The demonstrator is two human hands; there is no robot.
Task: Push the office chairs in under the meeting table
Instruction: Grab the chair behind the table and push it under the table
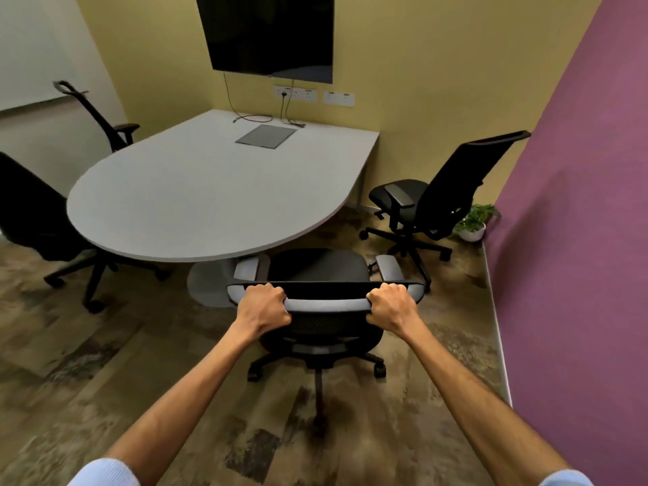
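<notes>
Four black chairs ring one white table (196, 191), its near end rounded, its far end square against the yellow wall. The near chair (319, 271) has a mesh back with a grey top bar; its seat sits at the table's curved edge, left armrest just under it. The left hand (263, 307) and right hand (392, 306) are each wrapped tight around that bar. The right chair (434, 201) stands apart from the table. The left chair (31, 208) is cut off; the far chair (105, 121) is half hidden.
</notes>
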